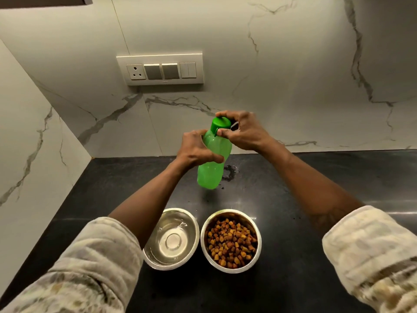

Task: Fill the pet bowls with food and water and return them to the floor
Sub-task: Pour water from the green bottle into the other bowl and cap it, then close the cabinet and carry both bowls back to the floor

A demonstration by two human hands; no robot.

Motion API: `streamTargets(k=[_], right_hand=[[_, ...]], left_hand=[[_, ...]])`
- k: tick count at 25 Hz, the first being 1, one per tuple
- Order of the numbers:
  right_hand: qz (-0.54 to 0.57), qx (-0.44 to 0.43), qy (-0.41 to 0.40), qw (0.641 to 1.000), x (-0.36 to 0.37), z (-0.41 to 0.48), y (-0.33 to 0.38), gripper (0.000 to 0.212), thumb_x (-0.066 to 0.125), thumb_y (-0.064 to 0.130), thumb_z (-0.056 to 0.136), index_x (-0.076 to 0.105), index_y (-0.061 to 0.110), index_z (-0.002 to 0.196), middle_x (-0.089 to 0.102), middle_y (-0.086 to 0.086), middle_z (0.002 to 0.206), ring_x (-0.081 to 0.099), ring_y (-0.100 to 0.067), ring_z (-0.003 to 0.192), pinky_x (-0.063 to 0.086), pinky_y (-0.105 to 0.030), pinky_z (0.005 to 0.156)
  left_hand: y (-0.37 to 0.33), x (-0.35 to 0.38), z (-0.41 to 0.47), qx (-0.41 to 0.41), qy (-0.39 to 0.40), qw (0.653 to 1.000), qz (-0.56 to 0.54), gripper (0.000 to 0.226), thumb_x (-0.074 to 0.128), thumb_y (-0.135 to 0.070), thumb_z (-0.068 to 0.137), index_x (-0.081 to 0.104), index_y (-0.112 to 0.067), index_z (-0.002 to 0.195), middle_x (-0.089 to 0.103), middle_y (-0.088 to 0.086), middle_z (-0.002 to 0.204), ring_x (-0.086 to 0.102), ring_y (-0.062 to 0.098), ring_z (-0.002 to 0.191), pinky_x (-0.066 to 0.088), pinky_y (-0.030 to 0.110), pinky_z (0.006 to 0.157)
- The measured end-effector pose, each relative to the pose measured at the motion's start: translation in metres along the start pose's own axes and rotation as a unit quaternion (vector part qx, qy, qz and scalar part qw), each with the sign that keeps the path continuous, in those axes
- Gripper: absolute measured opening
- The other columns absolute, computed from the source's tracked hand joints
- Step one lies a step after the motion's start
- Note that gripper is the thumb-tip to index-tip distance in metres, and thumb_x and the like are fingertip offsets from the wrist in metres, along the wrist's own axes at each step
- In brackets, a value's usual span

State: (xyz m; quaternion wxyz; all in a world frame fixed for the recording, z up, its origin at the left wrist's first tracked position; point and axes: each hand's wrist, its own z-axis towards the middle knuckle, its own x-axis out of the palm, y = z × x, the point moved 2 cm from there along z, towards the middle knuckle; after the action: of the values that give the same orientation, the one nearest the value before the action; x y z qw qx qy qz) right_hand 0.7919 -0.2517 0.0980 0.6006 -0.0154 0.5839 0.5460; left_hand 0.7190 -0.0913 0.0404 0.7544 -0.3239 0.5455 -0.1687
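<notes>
A green plastic bottle hangs tilted above the black counter, held around its middle by my left hand. My right hand pinches its green cap between thumb and fingers. Below, near the counter's front, stand two steel bowls side by side. The left bowl shows clear water over its shiny bottom. The right bowl is full of brown and orange kibble.
A marble wall rises behind the counter, with a switch and socket plate on it, and a second marble wall closes off the left side. A small wet patch lies on the counter behind the bottle.
</notes>
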Motion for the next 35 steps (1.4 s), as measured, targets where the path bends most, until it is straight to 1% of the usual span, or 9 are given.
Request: streamTargets(k=[2,7,12,16,21,27,30,32,35], right_hand=[[-0.022,-0.008,-0.026,0.999,-0.001,0.004,-0.007,0.055,0.082,0.020,0.084,0.068,0.012,0.136,0.076,-0.007,0.123,0.068,-0.014,0.098,0.058,-0.030,0.094],[-0.035,0.028,-0.037,0.998,0.005,0.012,-0.033,0.058,0.078,0.017,0.086,0.063,0.013,0.142,0.068,-0.009,0.138,0.061,-0.029,0.125,0.051,-0.042,0.108],[-0.036,0.070,-0.001,0.997,0.013,0.015,-0.064,0.056,0.074,0.017,0.089,0.061,0.014,0.144,0.063,-0.009,0.145,0.056,-0.027,0.135,0.042,-0.044,0.118],[-0.029,0.064,-0.016,0.997,0.022,0.014,-0.068,0.054,0.073,0.014,0.089,0.063,0.012,0.142,0.064,-0.009,0.144,0.058,-0.025,0.135,0.042,-0.043,0.117],[0.008,0.086,-0.041,0.995,0.016,0.001,-0.066,0.056,0.077,0.008,0.084,0.066,0.014,0.138,0.069,-0.007,0.138,0.065,-0.021,0.125,0.052,-0.035,0.109],[-0.018,0.099,-0.064,0.993,-0.001,-0.036,-0.044,0.063,0.081,0.017,0.084,0.060,0.015,0.144,0.067,-0.012,0.138,0.065,-0.026,0.121,0.056,-0.043,0.103],[-0.012,0.093,-0.098,0.991,-0.012,-0.061,-0.015,0.063,0.081,0.017,0.084,0.061,0.013,0.143,0.068,-0.011,0.137,0.066,-0.024,0.121,0.058,-0.041,0.101],[-0.001,0.089,-0.122,0.989,-0.019,-0.079,0.008,0.063,0.082,0.017,0.084,0.061,0.013,0.143,0.068,-0.010,0.138,0.065,-0.023,0.123,0.058,-0.038,0.101],[0.006,0.077,-0.149,0.986,-0.025,-0.109,0.046,0.064,0.082,0.016,0.084,0.060,0.011,0.143,0.067,-0.012,0.139,0.064,-0.023,0.125,0.056,-0.032,0.101]], left_hand=[[-0.005,0.012,0.011,-0.007,-0.010,1.000,-0.009,0.059,0.098,-0.033,0.049,0.077,-0.016,0.101,0.077,-0.003,0.084,0.071,0.008,0.069,0.059,0.021,0.057],[-0.011,0.043,0.040,-0.035,-0.012,0.999,-0.037,0.063,0.099,-0.033,0.049,0.075,-0.020,0.106,0.074,-0.006,0.083,0.067,0.003,0.068,0.059,0.022,0.059],[-0.002,0.069,0.049,-0.065,0.028,0.997,-0.026,0.060,0.097,-0.035,0.049,0.072,-0.018,0.100,0.073,-0.003,0.082,0.070,0.013,0.073,0.061,0.029,0.062],[0.008,0.078,0.048,-0.074,0.028,0.996,-0.037,0.057,0.097,-0.033,0.052,0.068,-0.019,0.098,0.069,-0.007,0.078,0.064,0.008,0.066,0.052,0.021,0.055],[0.012,0.078,0.046,-0.059,0.063,0.996,-0.019,0.079,0.099,-0.034,0.057,0.064,-0.011,0.124,0.073,0.005,0.104,0.071,0.023,0.094,0.058,0.028,0.075],[-0.006,0.055,0.016,-0.048,0.090,0.995,0.007,0.116,0.098,-0.038,0.067,0.034,-0.006,0.157,0.058,0.020,0.146,0.055,0.037,0.136,0.047,0.038,0.110],[-0.023,0.024,-0.012,-0.025,0.044,0.999,0.016,0.125,0.098,-0.045,0.067,0.027,-0.007,0.163,0.052,0.025,0.153,0.049,0.041,0.142,0.045,0.043,0.116],[-0.039,0.003,-0.033,0.019,0.023,0.999,0.023,0.118,0.097,-0.044,0.068,0.034,-0.007,0.161,0.054,0.026,0.152,0.051,0.041,0.140,0.046,0.046,0.116],[-0.068,-0.030,-0.071,0.091,0.004,0.995,0.046,0.108,0.095,-0.043,0.071,0.042,-0.005,0.156,0.060,0.025,0.146,0.060,0.038,0.131,0.047,0.039,0.109]])
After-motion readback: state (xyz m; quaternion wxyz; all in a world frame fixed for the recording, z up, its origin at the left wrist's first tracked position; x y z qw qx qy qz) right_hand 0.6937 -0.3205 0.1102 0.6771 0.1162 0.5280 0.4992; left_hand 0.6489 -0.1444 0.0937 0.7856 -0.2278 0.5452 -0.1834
